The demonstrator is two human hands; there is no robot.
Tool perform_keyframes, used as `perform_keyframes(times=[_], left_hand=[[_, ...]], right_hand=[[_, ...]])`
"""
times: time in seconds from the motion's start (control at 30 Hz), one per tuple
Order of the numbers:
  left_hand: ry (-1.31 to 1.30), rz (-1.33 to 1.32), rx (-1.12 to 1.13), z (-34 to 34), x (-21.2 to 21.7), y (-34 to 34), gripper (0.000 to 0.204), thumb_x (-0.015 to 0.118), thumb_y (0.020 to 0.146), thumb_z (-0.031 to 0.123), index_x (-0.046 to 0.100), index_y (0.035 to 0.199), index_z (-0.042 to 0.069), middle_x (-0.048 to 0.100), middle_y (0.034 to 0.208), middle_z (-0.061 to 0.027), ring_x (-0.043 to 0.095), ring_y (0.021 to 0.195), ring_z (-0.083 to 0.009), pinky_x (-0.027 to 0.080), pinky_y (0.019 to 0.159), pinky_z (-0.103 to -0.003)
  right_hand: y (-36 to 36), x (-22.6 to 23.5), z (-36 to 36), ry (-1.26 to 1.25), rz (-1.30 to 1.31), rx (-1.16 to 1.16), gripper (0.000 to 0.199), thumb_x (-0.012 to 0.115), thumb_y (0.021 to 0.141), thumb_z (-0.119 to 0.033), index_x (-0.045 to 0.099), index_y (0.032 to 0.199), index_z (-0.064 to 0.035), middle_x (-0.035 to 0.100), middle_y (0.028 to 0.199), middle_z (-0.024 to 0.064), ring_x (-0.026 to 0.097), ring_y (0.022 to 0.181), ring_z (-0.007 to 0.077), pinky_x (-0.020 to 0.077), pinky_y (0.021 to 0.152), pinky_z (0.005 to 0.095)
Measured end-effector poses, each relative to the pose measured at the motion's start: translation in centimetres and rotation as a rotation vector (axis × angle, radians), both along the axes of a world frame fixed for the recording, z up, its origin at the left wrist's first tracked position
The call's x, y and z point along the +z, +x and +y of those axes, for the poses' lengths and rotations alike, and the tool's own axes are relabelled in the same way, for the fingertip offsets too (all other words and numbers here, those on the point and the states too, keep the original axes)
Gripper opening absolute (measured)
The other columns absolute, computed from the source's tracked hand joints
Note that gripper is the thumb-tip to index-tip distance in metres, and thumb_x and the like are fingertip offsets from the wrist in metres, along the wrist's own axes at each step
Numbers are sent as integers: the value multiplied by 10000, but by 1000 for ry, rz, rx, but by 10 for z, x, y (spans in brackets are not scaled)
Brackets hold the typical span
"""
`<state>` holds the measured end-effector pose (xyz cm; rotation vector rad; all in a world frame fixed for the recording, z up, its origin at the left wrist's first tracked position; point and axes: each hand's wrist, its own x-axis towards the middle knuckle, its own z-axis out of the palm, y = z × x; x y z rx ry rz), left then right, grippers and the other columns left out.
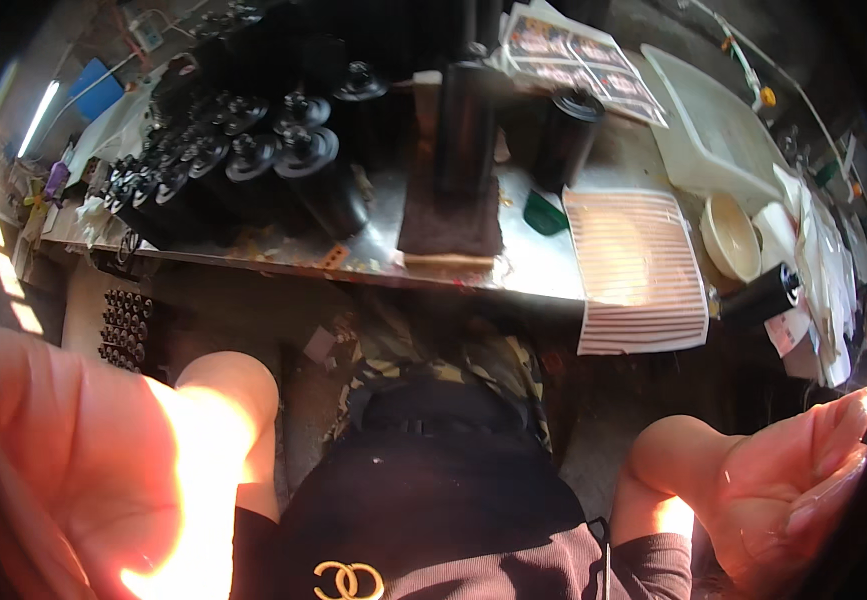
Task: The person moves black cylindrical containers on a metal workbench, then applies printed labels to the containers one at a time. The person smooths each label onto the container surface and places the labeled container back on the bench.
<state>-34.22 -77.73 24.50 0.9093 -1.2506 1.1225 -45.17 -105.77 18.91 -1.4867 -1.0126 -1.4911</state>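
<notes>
The right hand [783, 480] is open and empty; the left hand [83, 450] leaves view, so I cannot tell its grip. Ahead, between them, a black cylinder [466, 130] on a brown pad [450, 225] likely remains; clustered cylinders [325, 195] farther left seem done.

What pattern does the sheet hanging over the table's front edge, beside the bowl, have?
The sheet has brownish and whitish stripes, best seen in the head view.

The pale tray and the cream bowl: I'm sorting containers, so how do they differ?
The tray is roughly rectangular, the bowl rounded. The tray looks clearly larger than the bowl. The tray is whitish, the bowl a yellower cream. Both are pale and open-topped.
</notes>
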Motion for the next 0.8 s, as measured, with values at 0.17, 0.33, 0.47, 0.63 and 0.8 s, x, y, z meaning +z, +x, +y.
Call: perform_keyframes(times=[0.17, 0.33, 0.47, 0.63, 0.8], left_hand=[[-50, -50, 77, 36, 0, -19, 78, 659, 807, 113, 639, 866, 66, 580, 758, -23, 546, 748, -152, 427, 674, -293], [-107, -65, 133, 67, -1, -20, 93, 658, 807, 79, 640, 894, 49, 588, 760, -30, 562, 734, -156, 444, 669, -292], [-124, -69, 175, 80, -3, -25, 112, 656, 807, 51, 642, 917, 36, 594, 762, -37, 575, 723, -159, 458, 665, -291], [-59, 205, 241, 61, -60, 9, 140, 655, 807, 16, 644, 946, 19, 602, 764, -44, 591, 709, -163, 476, 659, -290], [662, 842, 170, -38, -170, 119, 628, 708, 745, 47, 509, 1338, 99, 530, 1208, -107, 525, 1125, -249, 437, 954, -323]], right_hand=[[4, 6, 27, -21, -12, 62, 153, 581, 856, -158, 533, 948, -47, 574, 821, 69, 534, 691, 172, 414, 701, 314], [11, 15, 50, -35, 18, 71, 162, 592, 845, -181, 525, 941, -69, 562, 828, 50, 521, 696, 150, 396, 702, 302], [17, 20, 55, 15, 58, 75, 171, 600, 836, -199, 519, 936, -86, 553, 834, 34, 510, 700, 131, 382, 703, 293], [94, -17, 52, 390, 397, -74, 227, 603, 857, -165, 536, 1049, -64, 599, 896, 50, 539, 693, 120, 411, 672, 262], [216, -130, 10, 355, 1306, -3, 570, 684, 889, -281, 463, 1340, -12, 588, 1177, 170, 586, 1044, 208, 480, 886, 306]])
